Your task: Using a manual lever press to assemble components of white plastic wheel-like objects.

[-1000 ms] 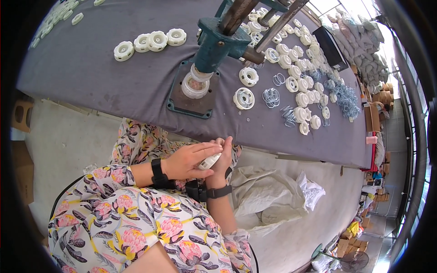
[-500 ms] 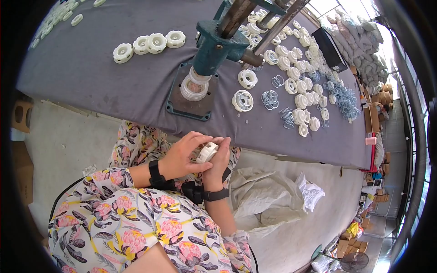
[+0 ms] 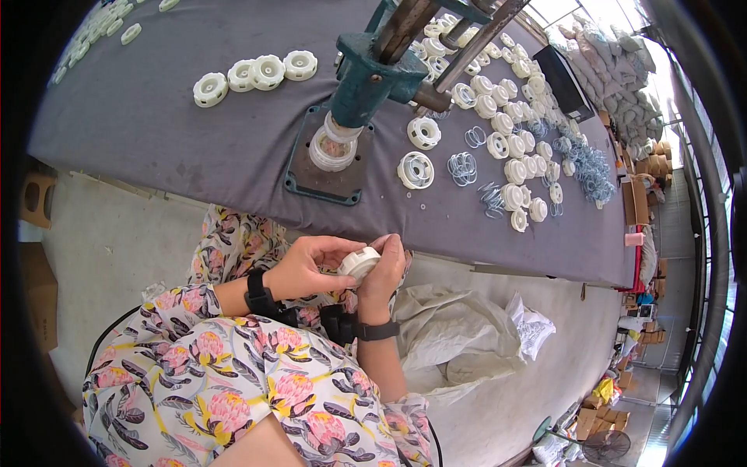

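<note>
Between my two hands, over my lap and just below the table's front edge, I hold a round cream plastic piece point(image 3: 359, 265) with notches around its rim. My left hand point(image 3: 306, 266) grips it from the left, thumb at its lower side. From the right, my right hand point(image 3: 383, 272) wraps against it with bent fingers. Beyond them a green hand press point(image 3: 359, 86) stands on the table, a clear ring-shaped fixture point(image 3: 333, 152) on its base plate point(image 3: 323, 183).
On the grey-covered table point(image 3: 171, 148) several cream round pieces point(image 3: 268, 73) sit left of the press. To its right lie more white rings point(image 3: 415, 170), loose metal springs point(image 3: 462, 169) and a tangled spring heap point(image 3: 580, 175). A pale sack point(image 3: 451, 335) lies on the floor at right.
The cream piece has been turned in my hands, and now shows more of its flat round side. Both hands have shifted slightly, the right one a little to the right.
</note>
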The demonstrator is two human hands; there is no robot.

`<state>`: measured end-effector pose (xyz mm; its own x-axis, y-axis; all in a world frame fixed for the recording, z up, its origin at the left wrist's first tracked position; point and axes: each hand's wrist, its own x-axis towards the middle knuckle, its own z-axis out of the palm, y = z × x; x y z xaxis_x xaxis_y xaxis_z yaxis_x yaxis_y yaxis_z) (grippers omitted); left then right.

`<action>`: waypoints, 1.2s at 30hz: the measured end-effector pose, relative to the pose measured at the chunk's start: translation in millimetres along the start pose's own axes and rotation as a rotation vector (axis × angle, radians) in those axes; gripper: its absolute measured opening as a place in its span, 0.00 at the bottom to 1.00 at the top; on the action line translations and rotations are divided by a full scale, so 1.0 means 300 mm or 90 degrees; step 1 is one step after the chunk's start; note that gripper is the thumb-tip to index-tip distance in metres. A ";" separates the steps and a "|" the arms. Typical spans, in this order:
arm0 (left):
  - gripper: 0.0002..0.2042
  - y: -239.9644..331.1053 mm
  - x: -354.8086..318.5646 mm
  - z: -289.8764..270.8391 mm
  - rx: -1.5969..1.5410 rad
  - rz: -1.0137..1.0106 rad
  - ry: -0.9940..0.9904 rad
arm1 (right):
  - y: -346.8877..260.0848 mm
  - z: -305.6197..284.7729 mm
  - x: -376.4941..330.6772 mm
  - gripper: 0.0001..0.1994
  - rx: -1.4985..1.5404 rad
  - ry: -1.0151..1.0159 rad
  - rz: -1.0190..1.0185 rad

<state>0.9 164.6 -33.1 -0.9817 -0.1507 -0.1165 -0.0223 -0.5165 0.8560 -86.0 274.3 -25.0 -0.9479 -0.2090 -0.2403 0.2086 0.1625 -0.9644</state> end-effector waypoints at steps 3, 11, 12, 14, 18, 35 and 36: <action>0.24 0.003 0.013 -0.020 -0.062 -0.039 -0.029 | -0.007 -0.001 0.001 0.18 -0.036 -0.014 -0.025; 0.22 0.027 0.006 -0.024 -0.176 -0.054 0.014 | -0.090 -0.009 -0.035 0.09 0.006 -0.100 0.014; 0.21 0.035 0.010 -0.029 -0.189 -0.048 0.046 | -0.084 -0.020 -0.038 0.11 0.079 -0.143 0.021; 0.21 0.044 0.025 -0.044 -0.219 -0.024 0.092 | -0.093 -0.044 -0.042 0.22 0.153 -0.235 0.044; 0.21 0.065 0.021 -0.057 -0.233 -0.017 0.057 | -0.122 -0.043 -0.060 0.24 0.154 -0.241 0.048; 0.18 0.231 0.009 -0.073 0.340 0.190 -0.053 | -0.214 -0.062 -0.094 0.20 -0.383 -0.216 -0.443; 0.18 0.225 0.006 -0.077 0.341 0.190 -0.052 | -0.218 -0.061 -0.095 0.20 -0.383 -0.217 -0.443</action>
<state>1.9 110.0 12.8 -0.9712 -0.1468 0.1876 0.1844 0.0354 0.9822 -77.0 287.2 47.1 -0.6729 -0.6960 0.2506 -0.6174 0.3418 -0.7085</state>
